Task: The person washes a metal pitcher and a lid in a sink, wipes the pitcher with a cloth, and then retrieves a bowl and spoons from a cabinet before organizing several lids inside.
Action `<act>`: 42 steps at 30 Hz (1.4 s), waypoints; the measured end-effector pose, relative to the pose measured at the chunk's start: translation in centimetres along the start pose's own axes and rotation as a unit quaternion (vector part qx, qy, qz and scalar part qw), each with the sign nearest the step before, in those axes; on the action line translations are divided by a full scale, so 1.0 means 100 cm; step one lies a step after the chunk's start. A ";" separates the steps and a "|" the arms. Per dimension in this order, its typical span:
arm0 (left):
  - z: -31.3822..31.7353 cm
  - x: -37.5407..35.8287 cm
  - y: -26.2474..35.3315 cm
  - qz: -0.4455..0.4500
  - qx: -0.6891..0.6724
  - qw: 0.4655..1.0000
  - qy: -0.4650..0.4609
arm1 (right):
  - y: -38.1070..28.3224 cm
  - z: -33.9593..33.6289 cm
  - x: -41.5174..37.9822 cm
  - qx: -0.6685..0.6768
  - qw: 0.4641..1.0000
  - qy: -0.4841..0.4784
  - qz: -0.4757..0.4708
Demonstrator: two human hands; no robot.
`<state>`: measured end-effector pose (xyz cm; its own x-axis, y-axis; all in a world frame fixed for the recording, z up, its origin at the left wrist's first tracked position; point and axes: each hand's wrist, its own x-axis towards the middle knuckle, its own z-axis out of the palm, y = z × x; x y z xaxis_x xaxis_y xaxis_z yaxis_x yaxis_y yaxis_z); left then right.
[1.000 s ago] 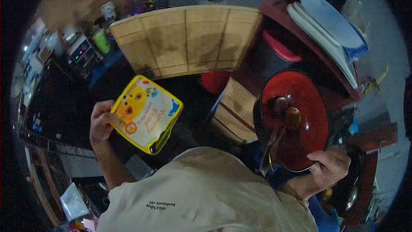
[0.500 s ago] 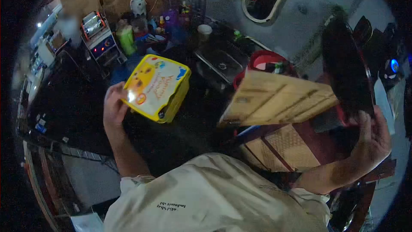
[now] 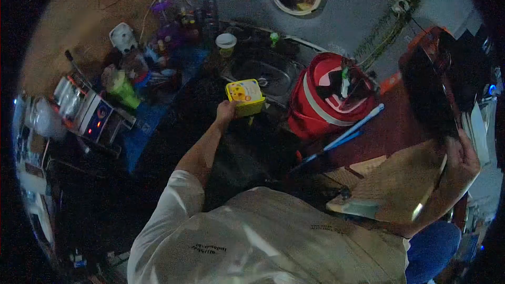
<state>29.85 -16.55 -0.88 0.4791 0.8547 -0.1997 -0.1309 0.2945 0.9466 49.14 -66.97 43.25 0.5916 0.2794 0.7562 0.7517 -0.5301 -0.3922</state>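
Observation:
My left hand (image 3: 226, 113) grips the near left corner of a yellow plastic food box (image 3: 247, 104) with a printed lid. The box is held level in front of the metal sink (image 3: 262, 78). On the right, my right hand (image 3: 461, 159) is closed at the lower edge of a large dark panel (image 3: 434, 87) with a reddish rim. A tan woven-looking panel (image 3: 402, 179) slants beneath that hand and partly covers the maroon surface.
A red round container (image 3: 305, 110) with a white band stands right of the sink. Beside it lies a blue-and-white stick (image 3: 344, 138). A pale cup (image 3: 226, 43) is behind the sink. At left are a lit machine (image 3: 92, 118) and a blue cloth (image 3: 158, 118).
The yellow box has moved away from my body, toward the sink, in my left hand. The tan panel has dropped lower, exposing the red container. My right hand stays at the dark panel's edge.

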 end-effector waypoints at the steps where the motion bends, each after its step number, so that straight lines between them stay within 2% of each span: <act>1: 0.000 0.027 -0.026 0.001 0.063 0.998 -0.003 | -0.002 -0.003 -0.004 0.009 0.999 -0.025 0.023; 2: 0.002 0.047 -0.047 0.004 0.125 0.992 -0.004 | -0.005 -0.006 -0.008 0.016 0.998 -0.050 0.047; 3: 0.002 0.062 -0.059 -0.001 0.126 0.992 -0.012 | -0.012 -0.005 -0.012 0.055 0.996 -0.073 0.021; 4: 0.004 0.076 -0.071 -0.031 0.087 0.995 -0.029 | -0.017 -0.003 -0.018 0.095 0.991 -0.096 -0.003; 6: 0.006 0.099 -0.086 -0.092 0.015 0.994 -0.059 | -0.006 -0.012 -0.025 0.080 0.991 -0.103 -0.005; 7: 0.005 0.110 -0.090 -0.100 0.023 0.993 -0.064 | -0.010 -0.011 -0.028 0.050 0.995 -0.083 0.005; 8: 0.008 0.125 -0.091 -0.161 -0.070 0.982 -0.067 | -0.013 -0.011 -0.030 0.025 0.997 -0.073 0.012; 10: 0.012 0.152 -0.085 -0.226 -0.153 0.959 -0.079 | -0.024 -0.012 -0.037 -0.016 0.998 -0.061 0.024; 12: 0.017 0.166 -0.065 -0.176 -0.017 0.980 -0.095 | -0.032 -0.023 -0.038 -0.061 0.997 -0.039 0.041; 13: 0.025 0.173 -0.047 -0.209 0.004 0.975 -0.072 | -0.042 -0.031 -0.039 -0.083 0.995 -0.026 0.053; 14: 0.021 0.194 -0.056 -0.216 0.012 0.972 -0.089 | -0.054 -0.037 -0.043 -0.110 0.992 -0.012 0.059; 16: 0.005 0.238 -0.074 -0.184 -0.063 0.954 -0.230 | -0.076 -0.053 -0.048 -0.163 0.983 0.021 0.080; 17: 0.003 0.253 -0.079 -0.192 -0.057 0.948 -0.249 | -0.091 -0.061 -0.054 -0.192 0.977 0.038 0.090; 19: -0.004 0.282 -0.092 -0.177 -0.131 0.939 -0.263 | -0.126 -0.071 -0.062 -0.251 0.959 0.074 0.109; 21: -0.017 0.338 -0.122 -0.227 -0.155 0.899 -0.342 | -0.174 -0.070 -0.070 -0.312 0.934 0.118 0.126; 24: -0.025 0.374 -0.143 -0.220 0.002 0.947 -0.234 | -0.255 -0.051 -0.088 -0.381 0.899 0.166 0.142; 27: -0.021 0.378 -0.123 -0.210 0.146 0.945 -0.203 | -0.312 -0.012 -0.096 -0.394 0.894 0.157 0.146; 29: -0.001 0.362 -0.095 -0.159 0.208 0.940 -0.218 | -0.332 0.030 -0.104 -0.356 0.916 0.113 0.146; 30: 0.014 0.345 -0.074 -0.134 0.216 0.934 -0.252 | -0.334 0.061 -0.105 -0.320 0.932 0.078 0.151; 32: 0.036 0.287 -0.008 -0.133 0.134 0.901 -0.390 | -0.332 0.123 -0.109 -0.227 0.958 -0.004 0.175; 33: 0.044 0.245 0.030 -0.104 0.054 0.866 -0.486 | -0.326 0.159 -0.112 -0.181 0.964 -0.055 0.188; 34: 0.055 0.236 0.045 -0.190 -0.024 0.772 -0.606 | -0.320 0.194 -0.113 -0.141 0.965 -0.107 0.192; 35: 0.066 0.209 0.082 -0.309 -0.052 0.709 -0.631 | -0.308 0.228 -0.117 -0.181 0.953 -0.186 0.156; 36: 0.074 0.185 0.120 -0.422 -0.079 0.633 -0.644 | -0.296 0.266 -0.126 -0.174 0.961 -0.187 0.105; 37: 0.074 0.175 0.137 -0.420 -0.078 0.634 -0.644 | -0.270 0.300 -0.152 -0.097 0.965 -0.194 0.145; 38: 0.075 0.164 0.148 -0.445 -0.090 0.622 -0.638 | -0.261 0.331 -0.154 -0.107 0.949 -0.249 0.161; 40: 0.071 0.170 0.145 -0.471 -0.100 0.598 -0.641 | -0.224 0.398 -0.185 -0.004 0.968 -0.206 0.145; 42: 0.067 0.198 0.115 -0.288 0.076 0.725 -0.622 | -0.196 0.451 -0.198 0.016 0.971 -0.215 0.099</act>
<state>43.59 0.87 7.71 0.8403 -0.4645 -0.2794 0.4529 0.3186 0.8327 35.87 -26.04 12.34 0.7877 0.4866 0.3779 0.6150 -0.5845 -0.5293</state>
